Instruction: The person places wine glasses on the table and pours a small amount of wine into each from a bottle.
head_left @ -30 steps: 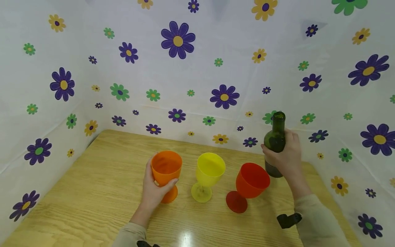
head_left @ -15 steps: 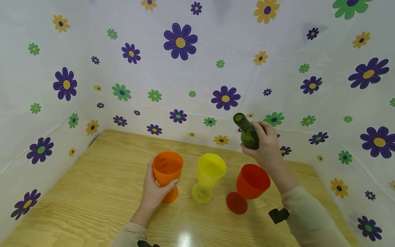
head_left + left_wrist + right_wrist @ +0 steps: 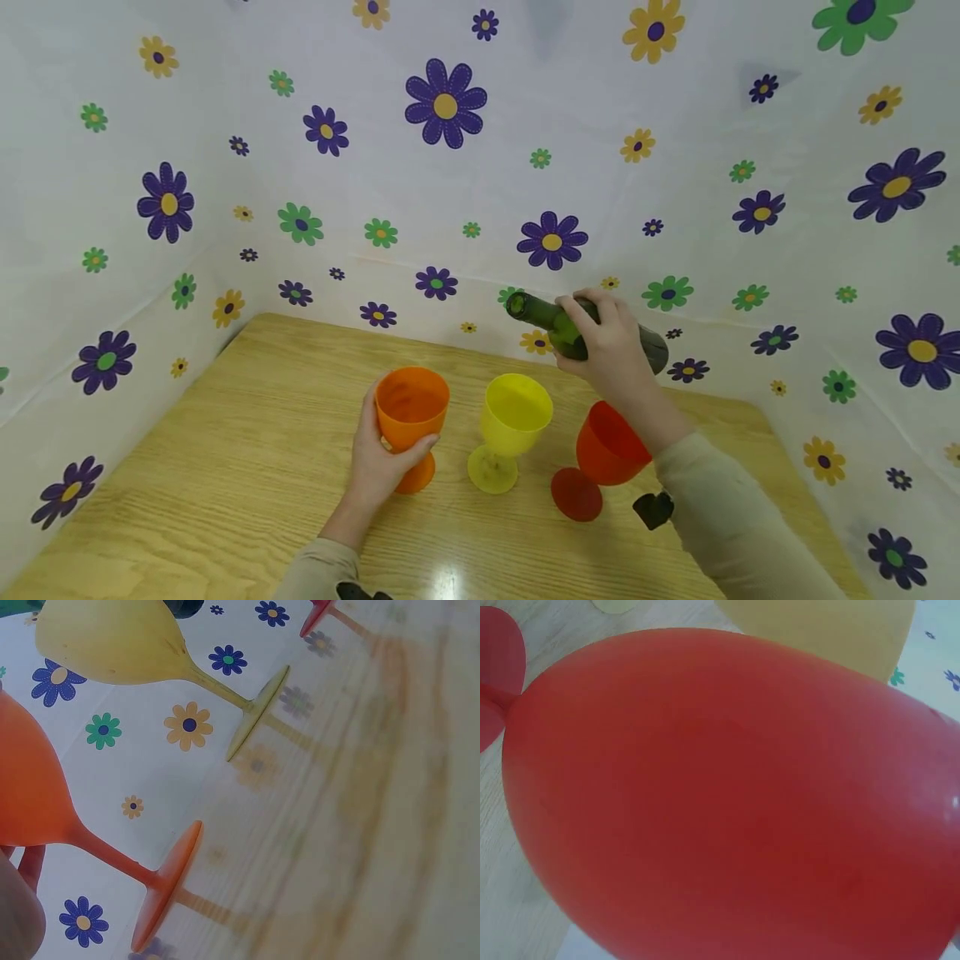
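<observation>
My right hand [image 3: 618, 354] grips the bottle [image 3: 564, 335] tilted, its neck reaching left of my fingers [image 3: 577, 318], its base out to their right; my left hand [image 3: 378, 462] holds the orange cup [image 3: 411, 415], further left and nearer me. The yellow cup [image 3: 516, 417] stands between my hands, while my right forearm [image 3: 660, 419] hides part of the red cup [image 3: 603, 458], and whether the bottle holds anything I cannot tell.

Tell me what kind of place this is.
Probably a staged tabletop booth, perhaps for recording: flower-print sheeting rises behind and on both sides of the wooden table, and a black device sits by the right sleeve.
</observation>
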{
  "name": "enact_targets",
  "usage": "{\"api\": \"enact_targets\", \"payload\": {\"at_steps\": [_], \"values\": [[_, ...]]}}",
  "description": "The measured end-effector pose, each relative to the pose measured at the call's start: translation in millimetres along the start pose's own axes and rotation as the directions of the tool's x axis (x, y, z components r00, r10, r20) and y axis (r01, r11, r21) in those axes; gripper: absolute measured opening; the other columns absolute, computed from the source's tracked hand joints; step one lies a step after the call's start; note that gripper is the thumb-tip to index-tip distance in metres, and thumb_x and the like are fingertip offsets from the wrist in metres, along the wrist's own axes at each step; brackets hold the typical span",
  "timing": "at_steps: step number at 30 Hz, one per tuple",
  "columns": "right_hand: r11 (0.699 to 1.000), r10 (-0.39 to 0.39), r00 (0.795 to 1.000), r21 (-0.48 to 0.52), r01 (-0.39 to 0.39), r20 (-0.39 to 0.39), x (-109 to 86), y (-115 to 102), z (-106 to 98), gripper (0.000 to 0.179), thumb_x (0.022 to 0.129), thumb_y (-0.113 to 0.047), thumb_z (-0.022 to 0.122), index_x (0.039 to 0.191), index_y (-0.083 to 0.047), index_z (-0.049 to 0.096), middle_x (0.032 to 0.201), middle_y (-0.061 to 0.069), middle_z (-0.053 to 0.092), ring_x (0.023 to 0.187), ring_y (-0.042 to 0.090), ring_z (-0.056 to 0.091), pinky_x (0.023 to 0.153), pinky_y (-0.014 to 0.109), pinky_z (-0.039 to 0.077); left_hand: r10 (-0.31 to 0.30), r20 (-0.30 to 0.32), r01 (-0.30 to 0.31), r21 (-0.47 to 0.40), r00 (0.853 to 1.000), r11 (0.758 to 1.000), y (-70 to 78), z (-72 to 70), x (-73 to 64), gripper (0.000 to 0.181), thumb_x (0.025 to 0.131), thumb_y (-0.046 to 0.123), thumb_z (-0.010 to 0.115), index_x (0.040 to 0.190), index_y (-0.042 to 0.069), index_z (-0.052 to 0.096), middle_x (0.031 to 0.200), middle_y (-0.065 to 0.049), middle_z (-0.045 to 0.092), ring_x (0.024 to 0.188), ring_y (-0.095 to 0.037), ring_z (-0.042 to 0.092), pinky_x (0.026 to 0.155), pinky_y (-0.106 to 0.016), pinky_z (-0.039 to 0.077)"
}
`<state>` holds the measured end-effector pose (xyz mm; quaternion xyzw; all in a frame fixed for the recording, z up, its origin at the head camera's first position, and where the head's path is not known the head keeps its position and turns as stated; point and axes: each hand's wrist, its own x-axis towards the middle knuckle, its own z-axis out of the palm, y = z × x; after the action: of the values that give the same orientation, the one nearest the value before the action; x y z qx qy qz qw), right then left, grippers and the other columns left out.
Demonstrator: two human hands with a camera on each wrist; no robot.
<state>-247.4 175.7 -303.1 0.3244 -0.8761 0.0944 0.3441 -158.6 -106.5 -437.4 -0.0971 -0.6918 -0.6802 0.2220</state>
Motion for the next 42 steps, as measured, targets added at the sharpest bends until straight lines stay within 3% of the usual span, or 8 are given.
{"api": "enact_targets", "payload": {"at_steps": [12, 21, 42], "values": [[0.986, -0.146, 0.988, -0.074, 0.149, 0.048, 8.3, -12.8, 12.9, 0.068, 0.068, -0.021, 0.088, 0.126, -0.015, 0.054, 0.127, 0.020, 0.046, 0.109, 0.041, 0.045, 0.092, 0.062, 0.040, 0.005, -0.003, -0.005, 0.025, 1.000, 1.000, 1.1, -0.9, 0.3, 0.092, 0.068, 0.002, 0.084, 0.144, 0.008, 0.033, 0.129, -0.015, 0.053, 0.113, -0.032, 0.053, 0.098, -0.051, 0.040], [0.976, -0.174, 0.975, -0.110, 0.190, 0.140, 12.7, -21.8, 14.2, 0.076, 0.065, -0.028, 0.089, 0.131, -0.020, 0.052, 0.131, 0.018, 0.042, 0.116, 0.042, 0.042, 0.098, 0.063, 0.035, -0.009, -0.001, 0.009, 0.038, 1.000, 0.999, 3.7, -1.1, 0.1, 0.092, 0.069, 0.002, 0.084, 0.145, 0.008, 0.032, 0.130, -0.018, 0.051, 0.115, -0.034, 0.051, 0.100, -0.050, 0.039], [0.940, -0.282, 0.947, -0.155, 0.305, 0.152, 18.7, -26.6, 24.6, 0.070, 0.070, -0.032, 0.086, 0.131, -0.024, 0.054, 0.129, 0.016, 0.045, 0.121, 0.039, 0.042, 0.104, 0.061, 0.029, -0.031, -0.003, 0.031, 0.044, 1.000, 0.999, 4.9, -1.2, 0.5, 0.091, 0.069, 0.003, 0.084, 0.144, 0.010, 0.033, 0.130, -0.015, 0.052, 0.115, -0.029, 0.052, 0.100, -0.048, 0.040]]}}
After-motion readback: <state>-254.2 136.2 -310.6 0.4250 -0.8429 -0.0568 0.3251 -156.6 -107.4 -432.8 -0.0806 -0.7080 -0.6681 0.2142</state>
